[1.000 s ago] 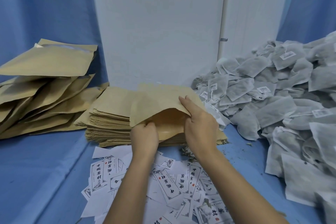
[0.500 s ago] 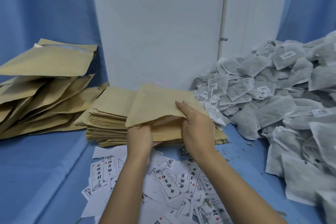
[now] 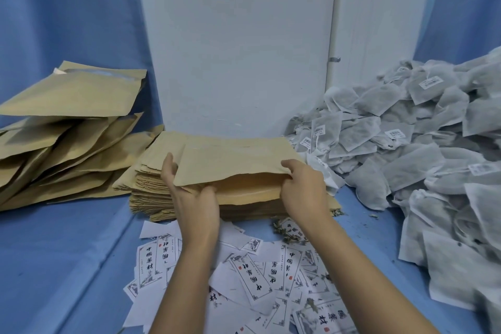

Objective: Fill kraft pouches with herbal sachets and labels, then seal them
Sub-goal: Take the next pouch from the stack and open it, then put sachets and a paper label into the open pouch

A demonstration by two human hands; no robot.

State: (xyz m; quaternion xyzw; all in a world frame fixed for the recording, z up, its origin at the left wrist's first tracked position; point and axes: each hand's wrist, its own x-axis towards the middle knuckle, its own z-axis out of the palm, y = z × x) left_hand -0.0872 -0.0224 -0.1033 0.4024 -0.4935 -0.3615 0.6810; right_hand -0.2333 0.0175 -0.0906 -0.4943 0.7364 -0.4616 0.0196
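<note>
Flat, papery kraft pouch (image 3: 235,163) sits on top of the stack (image 3: 151,192), mouth gaping. Left hand (image 3: 189,198) grips its left edge, right hand (image 3: 303,190) pinches the top lip. Crinkly mesh sachets (image 3: 406,144) heaped right, printed labels (image 3: 252,279) scattered in front on the blue surface (image 3: 67,252).

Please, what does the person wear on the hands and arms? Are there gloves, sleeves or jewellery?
Nothing worn is visible. The left hand and the right hand are bare, without gloves, and no ring shows. The left forearm and the right forearm are also bare down to the picture's lower edge: no sleeve, watch or bracelet in view.
</note>
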